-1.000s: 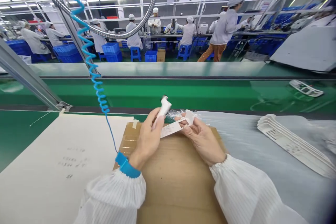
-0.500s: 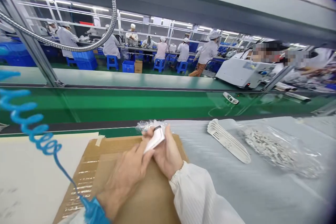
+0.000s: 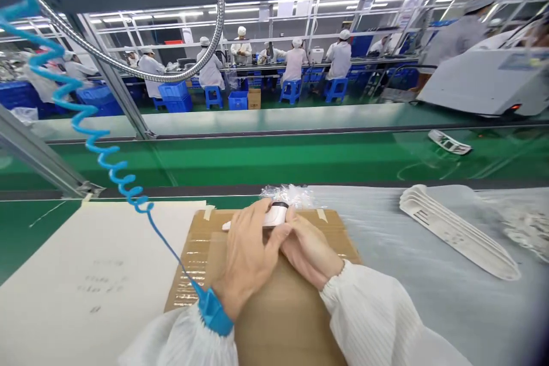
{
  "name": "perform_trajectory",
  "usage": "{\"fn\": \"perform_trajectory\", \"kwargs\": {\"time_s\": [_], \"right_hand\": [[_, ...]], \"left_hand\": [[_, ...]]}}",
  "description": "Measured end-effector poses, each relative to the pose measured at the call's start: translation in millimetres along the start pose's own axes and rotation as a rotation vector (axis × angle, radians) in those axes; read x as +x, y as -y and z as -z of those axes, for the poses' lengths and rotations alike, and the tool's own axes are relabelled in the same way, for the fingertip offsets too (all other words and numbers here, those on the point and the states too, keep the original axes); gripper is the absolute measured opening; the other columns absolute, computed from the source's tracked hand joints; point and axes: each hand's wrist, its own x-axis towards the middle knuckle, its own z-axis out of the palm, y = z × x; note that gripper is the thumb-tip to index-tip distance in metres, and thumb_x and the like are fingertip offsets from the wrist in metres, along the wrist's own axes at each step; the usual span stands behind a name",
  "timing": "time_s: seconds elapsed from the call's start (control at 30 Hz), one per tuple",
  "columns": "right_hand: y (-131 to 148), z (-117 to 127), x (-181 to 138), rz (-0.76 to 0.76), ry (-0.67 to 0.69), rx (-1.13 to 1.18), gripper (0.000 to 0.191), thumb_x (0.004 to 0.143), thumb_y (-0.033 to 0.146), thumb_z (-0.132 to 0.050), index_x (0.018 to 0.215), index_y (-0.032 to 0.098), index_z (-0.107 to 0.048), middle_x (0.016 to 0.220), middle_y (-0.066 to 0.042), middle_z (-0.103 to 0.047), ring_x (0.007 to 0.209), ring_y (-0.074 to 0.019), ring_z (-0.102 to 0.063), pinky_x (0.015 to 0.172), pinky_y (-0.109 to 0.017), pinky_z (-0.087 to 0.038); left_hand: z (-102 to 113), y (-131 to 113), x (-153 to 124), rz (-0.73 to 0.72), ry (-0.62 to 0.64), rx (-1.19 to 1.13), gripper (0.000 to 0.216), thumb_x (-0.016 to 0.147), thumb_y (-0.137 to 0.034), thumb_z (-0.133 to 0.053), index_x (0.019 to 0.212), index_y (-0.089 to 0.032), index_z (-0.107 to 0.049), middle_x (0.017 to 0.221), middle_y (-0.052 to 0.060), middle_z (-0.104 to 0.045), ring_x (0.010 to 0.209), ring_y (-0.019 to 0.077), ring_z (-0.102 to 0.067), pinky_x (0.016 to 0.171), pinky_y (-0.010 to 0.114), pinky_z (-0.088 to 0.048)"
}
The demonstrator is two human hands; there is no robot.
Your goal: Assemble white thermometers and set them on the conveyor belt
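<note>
One white part (image 3: 274, 216), grasped in left hand (image 3: 251, 251) and right hand (image 3: 306, 246) above cardboard (image 3: 291, 320); largely hidden by them. Stacked white shells (image 3: 461, 238) well apart, 3 o'clock. Crumpled clear plastic (image 3: 294, 195) just beyond hands, 12 o'clock. Blue coiled cord (image 3: 86, 110), 10 o'clock, partly blocks view of green belt (image 3: 274, 157). White machine (image 3: 480, 83) farther off, 2 o'clock.

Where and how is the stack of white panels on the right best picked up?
Probably across the middle of the stack, with the right hand, once free, from the near side: it is long, narrow, lies slantwise, its near edge exposed, while a bag of small white parts lies beyond.
</note>
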Motion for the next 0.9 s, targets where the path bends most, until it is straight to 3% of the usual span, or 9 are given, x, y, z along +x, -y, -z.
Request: {"fn": "perform_trajectory", "kwargs": {"time_s": [0.13,0.23,0.37,0.5,0.6,0.7,0.8,0.9], "right_hand": [[-6.4,-5.7,-6.2,-0.021,-0.128,0.032,0.026,0.077,0.043,-0.079,0.090,0.022,-0.070,0.100,-0.006,-0.073,0.117,-0.0258,-0.061,0.107,-0.042,-0.045],[-2.6,-6.4,-8.4,-0.037,-0.136,0.024,0.030,0.072,0.041,-0.083,0.092,0.022,-0.072,0.099,-0.005,-0.073,0.119,-0.0259,-0.060,0.110,-0.041,-0.043],[2.9,-5.5,-5.5,-0.055,-0.096,0.035,0.032,0.076,0.046,-0.079,0.094,0.020,-0.072,0.102,-0.007,-0.073,0.124,-0.0266,-0.057,0.112,-0.042,-0.041],[9.3,1.3,0.9,0.007,-0.149,0.106,0.034,0.081,0.052,-0.074,0.093,0.020,-0.072,0.110,-0.006,-0.072,0.126,-0.0247,-0.056,0.113,-0.039,-0.042],[14.1,8.0,3.9,0.048,-0.209,0.087,0.032,0.083,0.050,-0.073,0.097,0.022,-0.073,0.119,-0.005,-0.071,0.127,-0.0225,-0.057,0.113,-0.038,-0.042],[15.7,11.4,4.4,0.072,-0.185,0.021,0.034,0.083,0.049,-0.073,0.104,0.023,-0.073,0.128,-0.006,-0.068,0.128,-0.0221,-0.056,0.114,-0.038,-0.042],[14.7,12.3,4.0,0.104,-0.165,0.003,0.036,0.082,0.051,-0.074,0.104,0.023,-0.074,0.128,-0.005,-0.069,0.128,-0.0219,-0.057,0.114,-0.038,-0.042],[12.9,13.8,4.2,0.104,-0.163,-0.006,0.033,0.082,0.050,-0.074,0.103,0.024,-0.074,0.125,-0.004,-0.070,0.124,-0.0208,-0.059,0.112,-0.037,-0.043]], "left_hand": [[-7.5,-7.7,-2.5,-0.126,-0.058,0.077,0.033,0.098,-0.038,-0.050,0.125,-0.021,-0.060,0.121,0.010,-0.068,0.109,0.0283,-0.061,0.094,0.044,-0.045],[-10.0,-11.9,-1.5,-0.223,-0.092,0.146,0.030,0.100,-0.033,-0.046,0.121,-0.018,-0.060,0.117,0.011,-0.068,0.101,0.0263,-0.061,0.087,0.042,-0.048],[-8.5,-6.5,-0.3,-0.185,-0.050,0.126,0.031,0.100,-0.036,-0.047,0.125,-0.022,-0.057,0.122,0.008,-0.067,0.108,0.0248,-0.061,0.093,0.042,-0.048],[-0.6,5.0,3.2,0.053,0.101,0.015,0.040,0.097,-0.044,-0.050,0.134,-0.030,-0.051,0.126,0.005,-0.066,0.113,0.0252,-0.062,0.094,0.041,-0.048],[4.5,9.5,10.1,0.375,0.242,-0.244,0.041,0.099,-0.053,-0.039,0.120,-0.024,-0.058,0.088,0.005,-0.073,0.068,0.0192,-0.068,0.060,0.029,-0.049],[7.5,9.6,17.3,0.622,0.376,-0.517,0.048,0.097,-0.059,-0.032,0.095,-0.018,-0.057,0.058,-0.001,-0.060,0.034,0.0100,-0.045,0.038,0.022,-0.029],[9.9,9.3,20.6,0.703,0.400,-0.628,0.047,0.096,-0.059,-0.035,0.085,-0.018,-0.054,0.055,-0.001,-0.057,0.031,0.0069,-0.040,0.035,0.019,-0.022],[13.1,10.0,20.5,0.692,0.420,-0.681,0.049,0.094,-0.064,-0.039,0.084,-0.017,-0.053,0.056,-0.001,-0.057,0.032,0.0065,-0.041,0.035,0.019,-0.021]]}}
